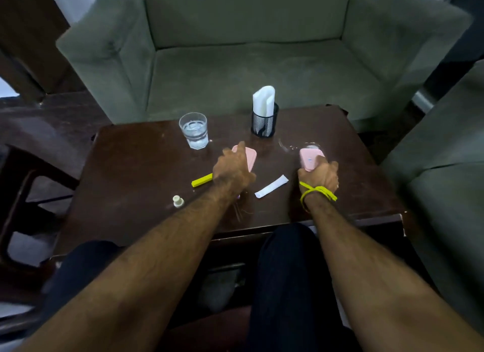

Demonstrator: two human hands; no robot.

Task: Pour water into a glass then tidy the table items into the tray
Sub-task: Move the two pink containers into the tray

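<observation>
Dark wooden table mid-frame, water already in the glass above-left of both hands: left hand and right hand each clamp a pink piece, no tray visible, so lift level.

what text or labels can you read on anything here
No text can be read anywhere.
Pink item in the right hand: a small blue mark, too blurred to read.
Pink item under the left hand: no print visible.
White packet, yellow stick, glass: no markings visible.
</observation>
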